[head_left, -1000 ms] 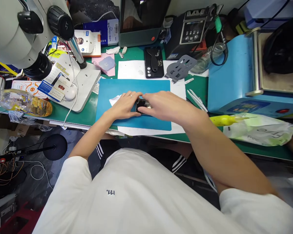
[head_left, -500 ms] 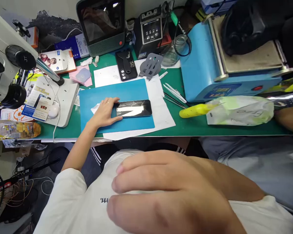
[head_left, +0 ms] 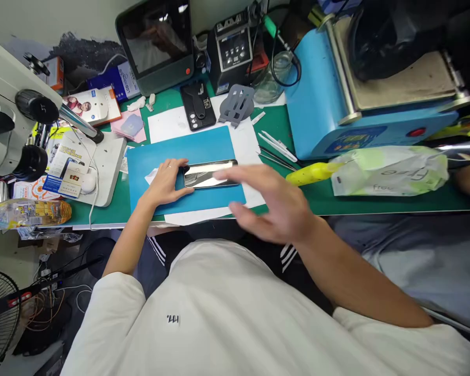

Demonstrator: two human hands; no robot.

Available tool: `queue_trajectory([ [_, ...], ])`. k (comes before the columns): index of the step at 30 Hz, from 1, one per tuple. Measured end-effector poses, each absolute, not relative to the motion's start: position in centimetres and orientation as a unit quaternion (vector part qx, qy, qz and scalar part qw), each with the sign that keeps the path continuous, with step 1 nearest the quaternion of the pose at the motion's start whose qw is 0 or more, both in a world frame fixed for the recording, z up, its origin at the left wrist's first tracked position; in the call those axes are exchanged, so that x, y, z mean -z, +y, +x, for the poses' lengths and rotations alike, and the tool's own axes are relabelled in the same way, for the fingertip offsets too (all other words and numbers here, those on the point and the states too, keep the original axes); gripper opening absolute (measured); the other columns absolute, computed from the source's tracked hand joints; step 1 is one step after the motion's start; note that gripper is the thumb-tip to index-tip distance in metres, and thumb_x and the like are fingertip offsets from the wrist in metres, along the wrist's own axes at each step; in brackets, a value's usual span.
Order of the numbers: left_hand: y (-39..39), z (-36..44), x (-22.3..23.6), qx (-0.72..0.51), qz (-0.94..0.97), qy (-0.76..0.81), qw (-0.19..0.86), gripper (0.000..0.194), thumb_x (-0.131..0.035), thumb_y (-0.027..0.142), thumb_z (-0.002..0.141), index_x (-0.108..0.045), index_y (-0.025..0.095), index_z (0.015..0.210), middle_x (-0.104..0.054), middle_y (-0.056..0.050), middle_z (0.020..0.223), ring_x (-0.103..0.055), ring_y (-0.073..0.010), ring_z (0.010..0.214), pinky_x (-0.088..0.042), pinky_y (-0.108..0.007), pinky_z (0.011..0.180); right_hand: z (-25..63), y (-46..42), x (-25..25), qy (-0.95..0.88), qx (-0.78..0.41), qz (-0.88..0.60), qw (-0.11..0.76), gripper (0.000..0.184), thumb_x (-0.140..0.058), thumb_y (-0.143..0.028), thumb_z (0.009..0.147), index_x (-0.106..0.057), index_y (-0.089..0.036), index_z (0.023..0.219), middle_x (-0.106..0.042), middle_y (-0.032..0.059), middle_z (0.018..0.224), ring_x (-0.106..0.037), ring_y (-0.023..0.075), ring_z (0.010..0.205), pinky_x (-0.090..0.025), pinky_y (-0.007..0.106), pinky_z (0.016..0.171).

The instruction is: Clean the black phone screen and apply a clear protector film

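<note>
Your green table (head_left: 313,201) runs across the whole bench, with the blue machine (head_left: 313,104) on its right side. In the middle lies the blue mat (head_left: 203,143), partly on top of a white sheet (head_left: 245,143). Your right hand (head_left: 278,203) hangs in the air, blurred, its fingers loose and thumb apart, with nothing in its grasp; its forefinger crosses the view of the glass, and whether it touches I can't tell. Your left hand (head_left: 166,183) lies on the mat, thumb and fingers spread around the phone's left end; how firmly it grips, if at all, doesn't show. The phone (head_left: 203,175) lies flat on the mat, screen up and bright with glare. The slim white tools (head_left: 279,147) lie off to its right.

I'd judge the step in hand to be steadying the phone with your left while your right works over it. The next move seems to call for a light, controlled right fingertip and a firm left brace.
</note>
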State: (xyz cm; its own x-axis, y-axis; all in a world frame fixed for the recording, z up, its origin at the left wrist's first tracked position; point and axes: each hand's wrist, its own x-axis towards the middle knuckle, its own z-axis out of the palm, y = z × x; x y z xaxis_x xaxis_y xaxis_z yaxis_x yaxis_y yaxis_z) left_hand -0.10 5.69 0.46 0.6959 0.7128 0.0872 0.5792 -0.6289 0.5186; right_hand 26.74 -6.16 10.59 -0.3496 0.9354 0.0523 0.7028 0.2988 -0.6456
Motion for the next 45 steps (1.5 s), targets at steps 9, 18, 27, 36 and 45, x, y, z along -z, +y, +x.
queue_trajectory([
  [9, 5.4, 0.0, -1.3, -0.122, 0.88, 0.384, 0.25, 0.07, -0.069, 0.064, 0.091, -0.048, 0.022, 0.143, -0.063, -0.015, 0.132, -0.057, -0.0361, 0.121, -0.046, -0.052, 0.106, 30.9, -0.2, 1.8, -0.733, -0.29, -0.535, 0.303, 0.087, -0.065, -0.063, 0.088, -0.039, -0.022, 0.16, -0.057, 0.0173, 0.157, -0.052, 0.038, 0.146, -0.04, 0.061, 0.121],
  [18, 5.4, 0.0, -1.4, -0.136, 0.878, 0.377, 0.261, 0.07, -0.058, 0.069, 0.096, -0.05, 0.021, 0.146, -0.067, -0.013, 0.133, -0.058, -0.033, 0.12, -0.045, -0.048, 0.107, 30.8, -0.5, 1.9, -0.724, -0.275, -0.532, 0.342, 0.069, -0.065, -0.051, 0.092, -0.052, -0.02, 0.152, -0.069, 0.0155, 0.141, -0.062, 0.033, 0.135, -0.046, 0.055, 0.116],
  [27, 6.3, 0.4, -2.3, -0.131, 0.868, 0.402, 0.259, 0.052, -0.031, 0.052, 0.111, -0.057, 0.019, 0.141, -0.074, -0.009, 0.122, -0.062, -0.0274, 0.113, -0.047, -0.043, 0.104, 29.9, 2.2, 0.4, -0.665, -0.291, -0.599, 0.337, 0.049, -0.048, -0.053, 0.102, -0.072, -0.017, 0.127, -0.08, 0.014, 0.119, -0.07, 0.0297, 0.118, -0.053, 0.047, 0.104],
  [36, 5.9, -1.6, -3.8, -0.148, 0.86, 0.461, 0.164, 0.043, -0.036, 0.041, 0.112, -0.056, 0.021, 0.144, -0.072, -0.008, 0.129, -0.06, -0.0273, 0.119, -0.047, -0.041, 0.105, 29.1, 5.4, 3.0, -0.606, -0.297, -0.6, 0.429, 0.073, -0.033, -0.081, 0.098, -0.077, -0.023, 0.105, -0.082, 0.0109, 0.1, -0.075, 0.0289, 0.096, -0.058, 0.046, 0.09],
  [45, 4.4, -2.6, -2.3, -0.119, 0.85, 0.506, 0.084, 0.036, -0.057, 0.044, 0.105, -0.07, 0.022, 0.13, -0.07, -0.011, 0.12, -0.059, -0.0307, 0.115, -0.049, -0.045, 0.098, 29.3, 6.0, 5.0, -0.638, -0.205, -0.579, 0.464, 0.06, -0.039, -0.067, 0.104, -0.075, -0.024, 0.125, -0.078, 0.0146, 0.119, -0.071, 0.0335, 0.114, -0.055, 0.055, 0.102],
])
